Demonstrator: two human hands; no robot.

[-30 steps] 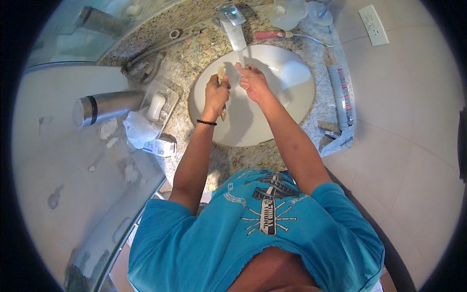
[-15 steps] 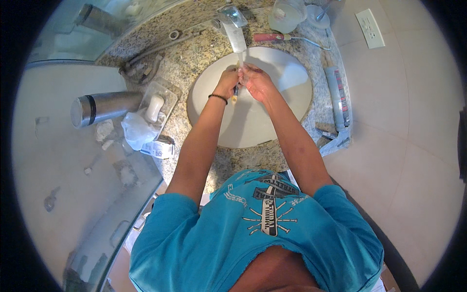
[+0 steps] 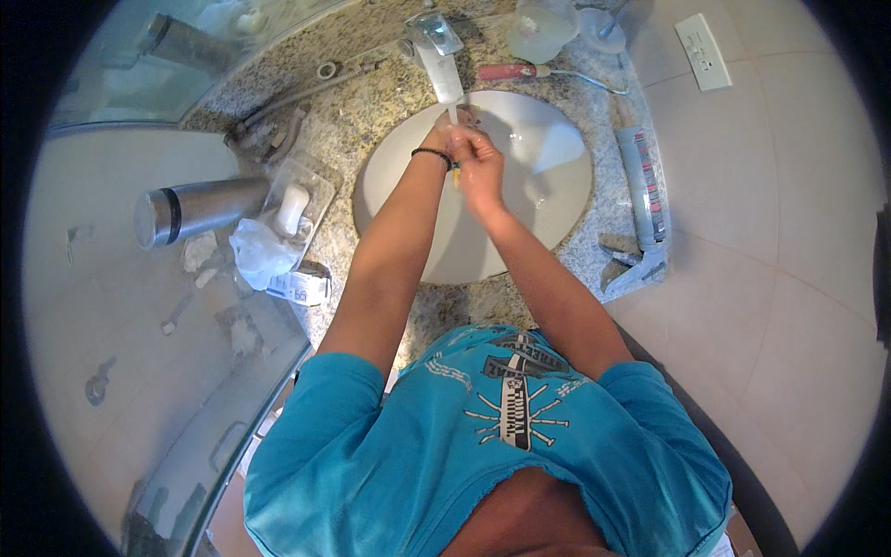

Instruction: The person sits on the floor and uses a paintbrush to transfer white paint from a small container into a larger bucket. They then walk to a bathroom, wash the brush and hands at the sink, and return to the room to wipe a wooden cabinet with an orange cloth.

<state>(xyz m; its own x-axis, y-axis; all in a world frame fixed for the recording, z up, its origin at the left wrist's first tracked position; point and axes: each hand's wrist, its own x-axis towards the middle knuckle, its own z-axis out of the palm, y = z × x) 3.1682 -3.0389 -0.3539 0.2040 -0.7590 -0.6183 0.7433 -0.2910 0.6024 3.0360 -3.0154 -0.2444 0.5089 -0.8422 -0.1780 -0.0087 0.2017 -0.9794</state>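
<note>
My left hand (image 3: 443,130), with a dark beaded bracelet at the wrist, is under the faucet (image 3: 445,79) over the white oval sink (image 3: 427,265). It appears closed around a slim handle (image 3: 456,174), whose dark and yellowish end shows beside the wrist; the rest is hidden, so its kind is unclear. My right hand (image 3: 480,165) reaches across with bent fingers pressed against the left hand. Water runs from the spout onto the hands, and wet spots shine on the bowl.
A red-handled tool with a bent metal rod (image 3: 515,71) lies behind the sink. On the right are a grey tube (image 3: 642,181) and a grey tool (image 3: 636,269). A steel bottle (image 3: 209,206), a soap tray (image 3: 320,190) and a plastic bag (image 3: 260,252) are at left.
My left hand has pushed farther under the spout, the handle moving with it. My right hand has shifted from beside the left hand to over it, its fingers more bent.
</note>
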